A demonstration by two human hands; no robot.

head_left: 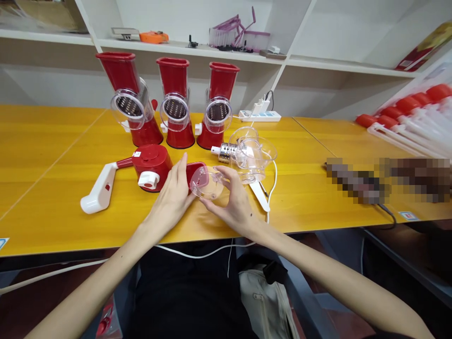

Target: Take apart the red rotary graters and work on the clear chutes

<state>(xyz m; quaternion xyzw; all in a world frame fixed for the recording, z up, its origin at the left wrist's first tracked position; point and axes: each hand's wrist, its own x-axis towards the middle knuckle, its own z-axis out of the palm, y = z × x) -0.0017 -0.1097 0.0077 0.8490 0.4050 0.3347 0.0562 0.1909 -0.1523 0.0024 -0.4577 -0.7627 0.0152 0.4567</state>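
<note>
My left hand [171,193] holds a red plastic piece with a rounded rim [191,170], its fingers long and close together and its thumb partly hidden. In my right hand [235,200] is a round clear plastic part [208,186], pinched at the edge between thumb and fingers. The clear part overlaps the red piece in view; I cannot tell whether they touch. Left of my left hand stands a red grater base [151,162] with a white knob [148,180]. A white crank handle [100,190] with a red grip lies beside it.
Three assembled red rotary graters [176,94] stand behind. To the right are a clear plastic grater housing [250,157], a metal grating drum [228,152] and a white cable [274,183]. A power strip [259,115] lies at the back, below white shelves [197,49]. Red-capped white parts [409,113] sit far right.
</note>
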